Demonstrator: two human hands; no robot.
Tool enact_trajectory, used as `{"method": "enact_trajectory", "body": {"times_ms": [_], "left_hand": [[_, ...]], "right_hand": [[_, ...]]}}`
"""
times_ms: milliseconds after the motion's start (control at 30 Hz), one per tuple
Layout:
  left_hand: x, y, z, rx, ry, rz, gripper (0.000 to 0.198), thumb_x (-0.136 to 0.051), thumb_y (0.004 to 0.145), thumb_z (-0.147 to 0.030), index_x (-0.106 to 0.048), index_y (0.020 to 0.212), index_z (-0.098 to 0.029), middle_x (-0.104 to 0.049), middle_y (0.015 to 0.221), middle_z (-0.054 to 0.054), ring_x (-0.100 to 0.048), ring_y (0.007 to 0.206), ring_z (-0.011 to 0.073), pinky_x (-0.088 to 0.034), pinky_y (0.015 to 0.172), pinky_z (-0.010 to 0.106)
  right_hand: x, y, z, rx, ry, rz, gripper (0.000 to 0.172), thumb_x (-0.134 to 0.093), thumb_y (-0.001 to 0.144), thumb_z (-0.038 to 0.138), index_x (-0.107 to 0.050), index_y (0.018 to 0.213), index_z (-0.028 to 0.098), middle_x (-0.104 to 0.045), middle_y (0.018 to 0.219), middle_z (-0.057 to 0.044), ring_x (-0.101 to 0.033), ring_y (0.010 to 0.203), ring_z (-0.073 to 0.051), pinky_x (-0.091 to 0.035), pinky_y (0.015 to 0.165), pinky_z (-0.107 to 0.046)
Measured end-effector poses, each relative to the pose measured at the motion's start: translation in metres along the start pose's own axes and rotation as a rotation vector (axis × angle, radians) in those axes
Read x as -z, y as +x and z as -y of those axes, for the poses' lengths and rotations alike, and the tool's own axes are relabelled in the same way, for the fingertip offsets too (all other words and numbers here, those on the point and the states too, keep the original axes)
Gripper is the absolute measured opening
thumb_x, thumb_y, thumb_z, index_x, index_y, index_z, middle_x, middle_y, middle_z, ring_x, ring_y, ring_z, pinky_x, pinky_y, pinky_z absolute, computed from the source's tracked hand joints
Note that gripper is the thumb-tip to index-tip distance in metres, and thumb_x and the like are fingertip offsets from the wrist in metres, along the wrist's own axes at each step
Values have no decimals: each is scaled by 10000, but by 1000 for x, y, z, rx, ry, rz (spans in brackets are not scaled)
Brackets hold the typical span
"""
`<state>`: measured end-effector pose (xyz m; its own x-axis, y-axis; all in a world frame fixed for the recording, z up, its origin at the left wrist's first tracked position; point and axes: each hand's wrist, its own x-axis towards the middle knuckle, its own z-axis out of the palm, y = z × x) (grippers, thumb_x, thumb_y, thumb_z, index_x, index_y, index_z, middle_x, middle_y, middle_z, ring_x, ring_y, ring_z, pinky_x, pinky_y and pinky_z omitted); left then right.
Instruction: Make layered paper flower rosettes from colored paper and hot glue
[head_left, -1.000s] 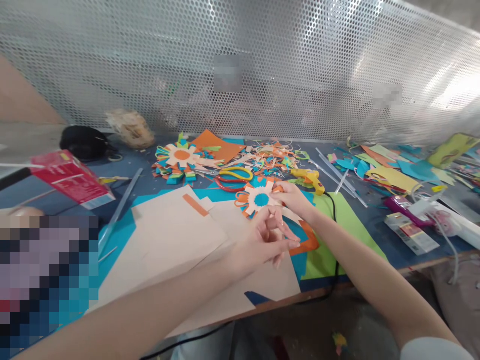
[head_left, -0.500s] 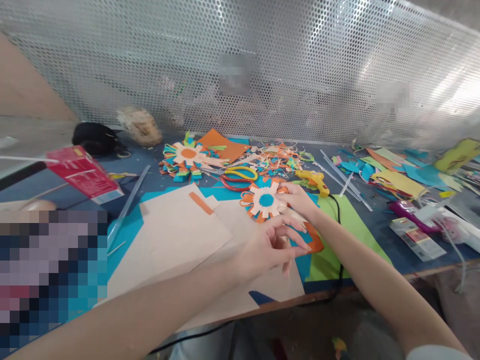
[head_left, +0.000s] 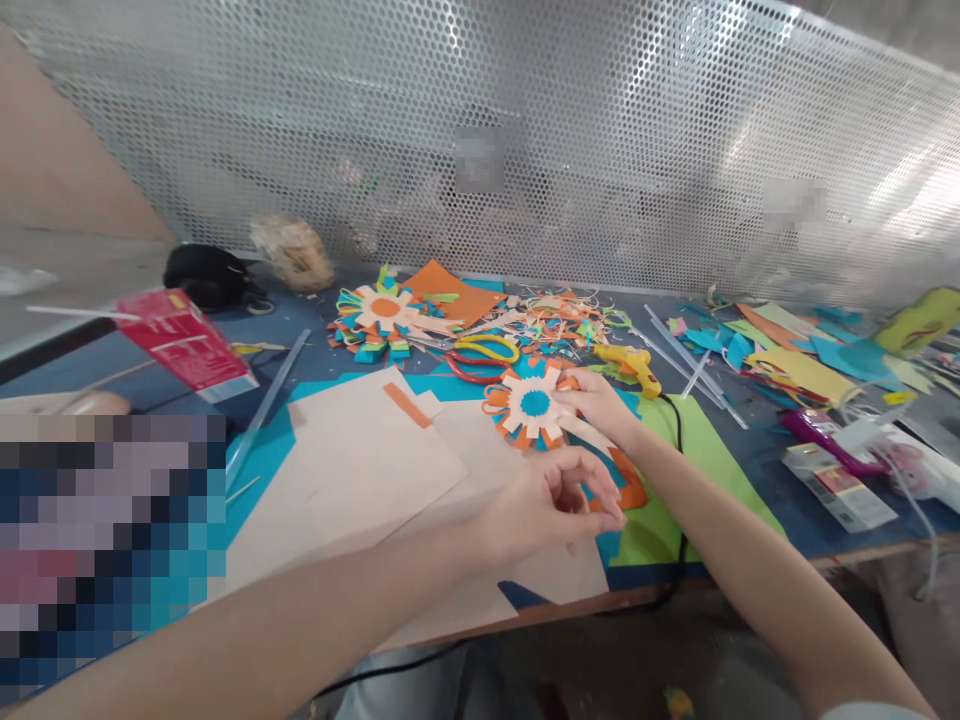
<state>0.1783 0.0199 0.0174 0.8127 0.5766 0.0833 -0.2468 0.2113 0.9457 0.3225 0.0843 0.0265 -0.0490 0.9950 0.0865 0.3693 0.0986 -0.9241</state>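
Right hand (head_left: 598, 404) pinches the right-side petals of the paper flower (head_left: 533, 405), which lies mid-table on the beige sheets (head_left: 360, 465), just near of the scissors (head_left: 480, 354) and left of the yellow glue gun (head_left: 634, 363). Left hand (head_left: 551, 500) hovers near of the flower, fingers half-curled, thumb and forefinger apart, nothing visible in its grip. Judged step: layered flower held flat for fitting or adjusting petals; any further handling calls for light fingertip pressure, since the thin cut petals would crease easily.

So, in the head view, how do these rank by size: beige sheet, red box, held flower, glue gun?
Largest first:
beige sheet
red box
held flower
glue gun, not far behind the flower
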Motion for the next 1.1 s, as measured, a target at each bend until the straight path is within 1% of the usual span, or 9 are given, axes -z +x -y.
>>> {"method": "enact_trajectory", "body": {"times_ms": [200,267,333,433,500,667,767,867,1100], "left_hand": [[0,-3,1,15,113,23,181,-694,674,-251,-600,783,-142,-584,637,-22,-464,390,16,-396,375,125],[0,-4,2,26,143,60,177,-681,687,-282,-640,785,-140,-591,629,-10,-473,375,24,-384,366,137],[-1,-4,2,23,145,94,200,-685,678,-319,-664,761,-138,-621,680,21,-482,379,32,-386,367,153],[-3,-6,0,5,105,132,225,-693,660,-355,-681,729,-142,-635,730,50,-505,435,58,-422,396,175],[-4,-7,-1,-4,113,164,214,-680,677,-351,-690,744,-148,-637,724,54,-513,467,71,-435,416,178],[-1,-7,0,-7,203,256,188,-643,724,-307,-699,821,-157,-648,779,55,-506,464,58,-440,446,172],[0,-7,4,13,220,256,236,-639,724,-334,-691,877,-163,-661,806,58,-571,502,81,-472,507,190],[-1,-8,7,25,276,248,290,-612,740,-374,-678,927,-163,-665,827,69,-609,522,99,-468,509,190],[-2,-7,4,7,356,232,266,-603,747,-352,-689,910,-160,-670,807,60,-571,498,72,-439,470,159]], "right_hand": [[0,-1,1,-14,17,0,137,-535,586,304,-491,604,176,-417,539,58,-375,534,-90,-308,533,-226],[0,0,0,-18,12,-2,141,-536,585,309,-489,601,177,-414,536,58,-372,535,-91,-304,530,-225],[0,0,-1,-25,5,-5,146,-536,584,314,-485,601,177,-410,536,58,-367,535,-92,-296,526,-226],[0,0,-2,-34,-2,-7,163,-540,581,324,-484,610,173,-402,537,59,-362,529,-91,-289,528,-231],[1,1,-2,-35,-9,-7,170,-548,578,325,-488,611,170,-399,538,60,-360,527,-89,-288,537,-234],[1,1,-4,-40,-15,-7,176,-549,580,330,-510,639,169,-415,550,58,-374,530,-93,-298,547,-237],[1,1,-4,-54,-6,-2,175,-552,572,332,-512,642,177,-445,568,50,-405,550,-103,-319,561,-241],[1,0,-2,-57,-20,-15,167,-552,568,334,-508,616,181,-451,563,46,-412,558,-109,-320,564,-242],[2,0,-1,-52,-33,-18,171,-556,570,340,-526,628,182,-467,560,43,-421,556,-112,-319,555,-242]]}}
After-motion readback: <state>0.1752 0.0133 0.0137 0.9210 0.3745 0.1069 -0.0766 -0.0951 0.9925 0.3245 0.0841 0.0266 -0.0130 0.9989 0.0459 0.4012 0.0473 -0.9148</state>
